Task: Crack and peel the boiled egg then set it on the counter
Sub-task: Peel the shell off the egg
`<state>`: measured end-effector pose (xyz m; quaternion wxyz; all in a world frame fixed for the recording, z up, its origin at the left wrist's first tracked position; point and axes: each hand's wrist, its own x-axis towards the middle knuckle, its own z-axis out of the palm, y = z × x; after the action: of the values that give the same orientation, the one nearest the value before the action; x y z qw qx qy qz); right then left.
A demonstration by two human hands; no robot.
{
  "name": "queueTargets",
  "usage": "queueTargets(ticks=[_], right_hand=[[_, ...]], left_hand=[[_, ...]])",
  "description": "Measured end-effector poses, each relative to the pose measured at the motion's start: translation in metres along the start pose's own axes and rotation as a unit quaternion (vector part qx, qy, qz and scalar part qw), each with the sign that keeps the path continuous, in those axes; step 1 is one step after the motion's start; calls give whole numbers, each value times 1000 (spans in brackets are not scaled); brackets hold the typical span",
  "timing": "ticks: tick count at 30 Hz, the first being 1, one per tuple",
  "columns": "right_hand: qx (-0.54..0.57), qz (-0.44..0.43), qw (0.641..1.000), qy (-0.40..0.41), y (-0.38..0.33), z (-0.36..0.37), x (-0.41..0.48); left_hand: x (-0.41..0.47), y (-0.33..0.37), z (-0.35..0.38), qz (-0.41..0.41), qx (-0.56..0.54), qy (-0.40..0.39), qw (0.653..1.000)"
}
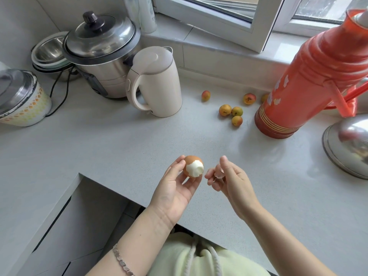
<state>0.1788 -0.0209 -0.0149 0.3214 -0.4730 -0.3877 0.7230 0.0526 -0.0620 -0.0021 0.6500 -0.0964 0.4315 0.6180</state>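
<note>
A brown boiled egg [193,165] is held above the grey counter [119,140], near its front edge. Part of its shell is off, and bare white shows on the side facing my right hand. My left hand [176,186] grips the egg from below and behind with fingers and thumb. A short gap to the right, my right hand [229,179] pinches a small pale piece of shell [219,176] between thumb and fingertips. The two hands do not touch.
A cream kettle [157,84] and a steel cooker [103,56] stand at the back left, with a patterned pot [22,100] at the far left. Several small orange fruits [231,111] lie mid-back. A red thermos [310,76] and a steel lid [350,144] are on the right.
</note>
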Motion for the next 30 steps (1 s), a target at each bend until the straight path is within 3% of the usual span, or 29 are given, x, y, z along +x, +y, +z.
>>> queueTargets(ticks=[10, 21, 27, 30], right_hand=[[-64, 42, 997, -24, 3, 1, 1], [-102, -26, 994, -6, 2, 0, -1], [-132, -20, 991, 20, 0, -1, 2], [-57, 18, 998, -5, -3, -4, 4]], left_hand=[[4, 3, -2, 25, 34, -14, 999], [2, -2, -2, 61, 87, -9, 994], [2, 1, 0, 55, 91, -15, 994], [3, 1, 1, 65, 110, -18, 992]])
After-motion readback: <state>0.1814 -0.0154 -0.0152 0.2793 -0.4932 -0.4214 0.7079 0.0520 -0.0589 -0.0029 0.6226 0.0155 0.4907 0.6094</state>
